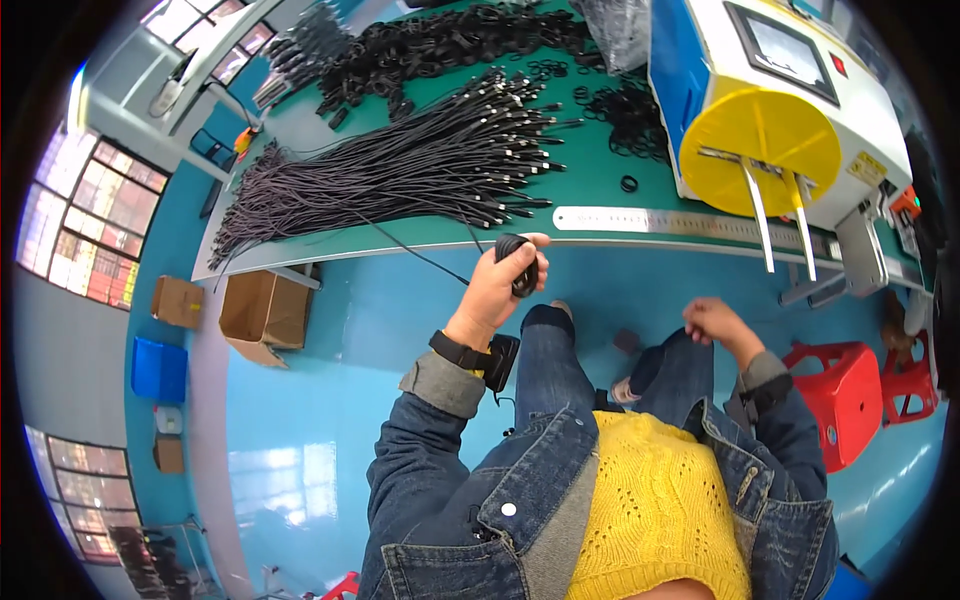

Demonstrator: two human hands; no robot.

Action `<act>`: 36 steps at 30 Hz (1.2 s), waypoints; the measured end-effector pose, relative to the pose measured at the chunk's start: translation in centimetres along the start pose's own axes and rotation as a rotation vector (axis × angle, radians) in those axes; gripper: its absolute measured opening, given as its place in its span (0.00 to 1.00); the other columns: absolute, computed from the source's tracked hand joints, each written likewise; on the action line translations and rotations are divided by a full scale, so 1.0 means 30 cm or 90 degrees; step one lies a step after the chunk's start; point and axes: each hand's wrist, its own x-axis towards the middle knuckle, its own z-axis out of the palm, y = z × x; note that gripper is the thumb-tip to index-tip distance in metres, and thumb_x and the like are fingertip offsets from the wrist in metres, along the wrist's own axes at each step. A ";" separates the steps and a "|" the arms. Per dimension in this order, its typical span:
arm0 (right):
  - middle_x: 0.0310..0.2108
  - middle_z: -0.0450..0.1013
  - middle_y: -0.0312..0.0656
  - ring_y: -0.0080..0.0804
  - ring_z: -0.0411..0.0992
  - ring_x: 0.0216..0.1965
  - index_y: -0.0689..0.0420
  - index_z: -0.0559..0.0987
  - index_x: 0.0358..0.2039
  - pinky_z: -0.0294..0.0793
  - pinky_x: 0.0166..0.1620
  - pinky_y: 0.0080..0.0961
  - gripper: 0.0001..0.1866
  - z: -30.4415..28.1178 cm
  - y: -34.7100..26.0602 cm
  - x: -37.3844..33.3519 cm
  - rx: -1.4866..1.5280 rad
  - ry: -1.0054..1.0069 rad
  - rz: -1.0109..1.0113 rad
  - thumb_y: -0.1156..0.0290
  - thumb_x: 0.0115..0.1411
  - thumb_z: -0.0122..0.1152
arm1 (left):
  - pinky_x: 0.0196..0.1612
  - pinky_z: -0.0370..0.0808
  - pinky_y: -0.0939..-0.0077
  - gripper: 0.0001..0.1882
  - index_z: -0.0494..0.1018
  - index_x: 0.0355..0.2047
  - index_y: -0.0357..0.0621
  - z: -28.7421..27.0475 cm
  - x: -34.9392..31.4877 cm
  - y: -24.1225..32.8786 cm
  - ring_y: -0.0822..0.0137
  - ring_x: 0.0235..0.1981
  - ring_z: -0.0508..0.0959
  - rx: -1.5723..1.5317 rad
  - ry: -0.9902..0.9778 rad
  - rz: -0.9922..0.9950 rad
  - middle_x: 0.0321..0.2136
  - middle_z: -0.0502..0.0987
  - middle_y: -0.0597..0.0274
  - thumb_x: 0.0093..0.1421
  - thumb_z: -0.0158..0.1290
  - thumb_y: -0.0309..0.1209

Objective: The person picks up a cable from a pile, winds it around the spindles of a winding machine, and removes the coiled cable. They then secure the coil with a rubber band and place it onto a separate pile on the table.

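My left hand (503,283) is closed around a coiled black cable (517,262), held just in front of the table's near edge. From near that hand, a cable strand runs up and left toward a large spread of black cables (390,165) on the green tabletop (595,165). Lower and to the right, my right hand (715,322) hovers over my knee, apart from the coil. Its fingers are curled in, and whatever they may hold is hidden.
A steel ruler (650,221) lies along the table's front edge beside a machine with a yellow disc (760,150) and two protruding rods. Black rings (630,120) and a pile of coiled cables (440,50) are behind. Red stools (840,400) stand right; a cardboard box (265,312) sits left.
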 end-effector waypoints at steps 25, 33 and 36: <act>0.14 0.71 0.41 0.28 0.71 0.15 0.59 0.75 0.18 0.70 0.19 0.25 0.05 0.291 0.301 0.169 -0.121 -0.006 0.039 0.73 0.47 0.53 | 0.20 0.71 0.68 0.18 0.64 0.22 0.46 -0.306 0.239 0.381 0.68 0.16 0.70 -0.114 0.178 0.160 0.16 0.68 0.64 0.59 0.46 0.46; 0.17 0.72 0.39 0.26 0.71 0.17 0.60 0.75 0.22 0.71 0.20 0.23 0.06 0.293 0.332 0.198 -0.194 0.022 -0.033 0.72 0.50 0.53 | 0.39 0.68 0.52 0.13 0.69 0.35 0.44 -0.790 0.555 0.840 0.57 0.32 0.74 -0.125 -0.075 0.121 0.29 0.75 0.60 0.60 0.44 0.40; 0.17 0.73 0.40 0.27 0.72 0.18 0.60 0.76 0.21 0.71 0.20 0.23 0.06 0.294 0.352 0.188 -0.187 0.033 -0.033 0.72 0.49 0.53 | 0.38 0.70 0.69 0.14 0.74 0.35 0.39 -0.713 0.498 0.577 0.57 0.33 0.75 0.937 0.112 0.239 0.33 0.77 0.57 0.54 0.51 0.36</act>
